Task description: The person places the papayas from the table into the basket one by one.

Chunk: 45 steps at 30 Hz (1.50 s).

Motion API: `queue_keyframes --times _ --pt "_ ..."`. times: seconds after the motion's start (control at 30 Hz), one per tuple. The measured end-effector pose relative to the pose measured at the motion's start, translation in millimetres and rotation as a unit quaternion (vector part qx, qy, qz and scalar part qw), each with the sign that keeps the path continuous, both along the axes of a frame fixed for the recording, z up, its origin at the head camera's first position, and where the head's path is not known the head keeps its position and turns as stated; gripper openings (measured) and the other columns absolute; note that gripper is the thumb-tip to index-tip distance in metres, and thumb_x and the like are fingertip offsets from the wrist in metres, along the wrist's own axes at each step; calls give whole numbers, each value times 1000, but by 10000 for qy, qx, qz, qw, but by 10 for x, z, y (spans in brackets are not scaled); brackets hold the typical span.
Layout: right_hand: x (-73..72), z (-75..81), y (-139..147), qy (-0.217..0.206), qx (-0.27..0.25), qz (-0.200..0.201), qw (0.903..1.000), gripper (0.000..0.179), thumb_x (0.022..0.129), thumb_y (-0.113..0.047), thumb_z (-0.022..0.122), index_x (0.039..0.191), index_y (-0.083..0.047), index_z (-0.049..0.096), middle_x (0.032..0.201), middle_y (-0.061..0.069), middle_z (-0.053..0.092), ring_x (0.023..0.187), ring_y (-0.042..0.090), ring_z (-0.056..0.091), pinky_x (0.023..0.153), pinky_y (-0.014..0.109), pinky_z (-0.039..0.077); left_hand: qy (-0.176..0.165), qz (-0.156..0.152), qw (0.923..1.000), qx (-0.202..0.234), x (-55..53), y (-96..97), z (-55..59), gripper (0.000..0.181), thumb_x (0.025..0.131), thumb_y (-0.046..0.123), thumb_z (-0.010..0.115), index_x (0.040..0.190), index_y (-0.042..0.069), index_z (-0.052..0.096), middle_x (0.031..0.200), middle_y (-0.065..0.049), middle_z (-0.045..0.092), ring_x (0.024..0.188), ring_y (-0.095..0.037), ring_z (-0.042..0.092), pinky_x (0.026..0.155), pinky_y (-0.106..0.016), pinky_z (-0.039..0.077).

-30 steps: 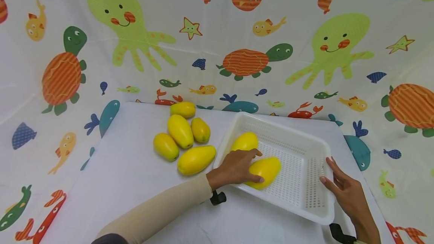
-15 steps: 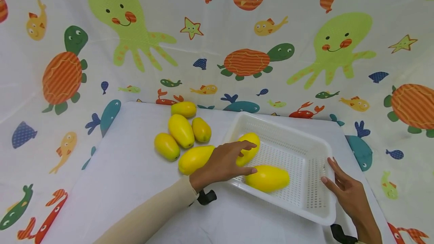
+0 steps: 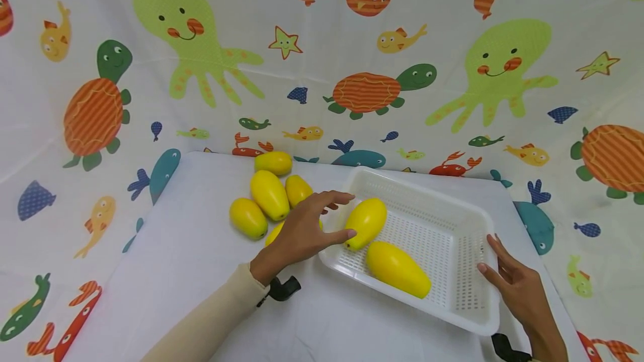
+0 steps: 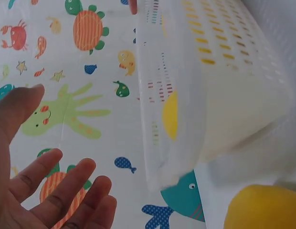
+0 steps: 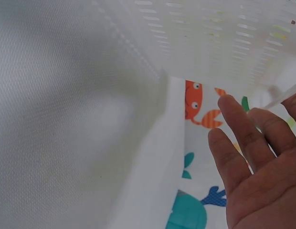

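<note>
In the head view my left hand (image 3: 301,230), fingers spread and slightly bent, holds nothing and hovers over the left rim of a white perforated plastic basket (image 3: 465,228). Its thumb tip overlaps the edge of a yellow mango (image 3: 368,221) inside. A second mango (image 3: 398,268) lies beside that one, along the front wall. My right hand (image 3: 520,289) holds the basket's right rim, thumb over the edge; in the right wrist view, other fingers (image 5: 250,143) extend outside the wall. Under the left hand, one mango (image 3: 273,234) is mostly hidden.
Left of the basket, several more mangoes, among them a large one (image 3: 269,194) and a greenish-yellow one (image 3: 248,218), lie grouped on the white-covered table (image 3: 186,284). A cloth (image 3: 312,55) printed with sea animals hangs behind.
My left hand has let go of the front mango in the basket and moved left and back towards the grouped mangoes. That mango has turned lengthwise along the front wall. The right hand stays put.
</note>
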State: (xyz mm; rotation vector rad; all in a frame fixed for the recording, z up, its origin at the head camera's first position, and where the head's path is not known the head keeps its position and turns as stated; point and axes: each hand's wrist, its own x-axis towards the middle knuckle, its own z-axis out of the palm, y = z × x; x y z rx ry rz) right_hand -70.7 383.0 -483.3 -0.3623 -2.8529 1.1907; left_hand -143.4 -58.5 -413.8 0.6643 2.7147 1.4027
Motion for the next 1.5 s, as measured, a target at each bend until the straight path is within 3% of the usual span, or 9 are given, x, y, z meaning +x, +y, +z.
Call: queue_keyframes --times 0.4,0.77,1.0,1.23,1.5 --pt "-39 20 20 -79 -150 -20 9999 80 99 -42 75 165 -30 31 171 -5 20 143 57 42 84 47 62 -376 444 9979 270 -65 -277 -79 64 87 42 86 144 26 63 140 0 68 126 -25 64 110 -53 56" --pt "-82 13 52 -142 -86 41 9999 81 99 -44 75 165 -31 30 171 -7 19 146 55 40 94 48 53 -704 655 9940 528 -65 -522 -225 63 88 36 87 145 22 62 145 -4 67 136 -34 62 117 -58 49" --pt "-94 15 65 -236 -37 17 9997 82 99 -46 74 165 -30 29 171 -7 19 146 54 41 94 45 54 -884 916 9916 213 -71 -648 -398 67 86 37 89 146 22 61 150 -1 64 141 -27 57 121 -56 45" --pt "-103 34 59 -262 26 33 9996 81 99 -45 74 165 -28 30 171 -3 19 146 53 41 96 44 50 -944 1117 9892 -6 -46 -722 -566 70 84 34 90 146 21 61 150 -3 62 138 -31 57 121 -55 45" --pt "-121 29 83 -361 -4 -40 9993 81 98 -47 74 165 -32 30 170 -8 20 150 47 37 97 25 45 -908 1234 9876 -328 5 -748 -698 75 80 38 92 147 23 61 145 -6 62 131 -29 56 119 -57 44"
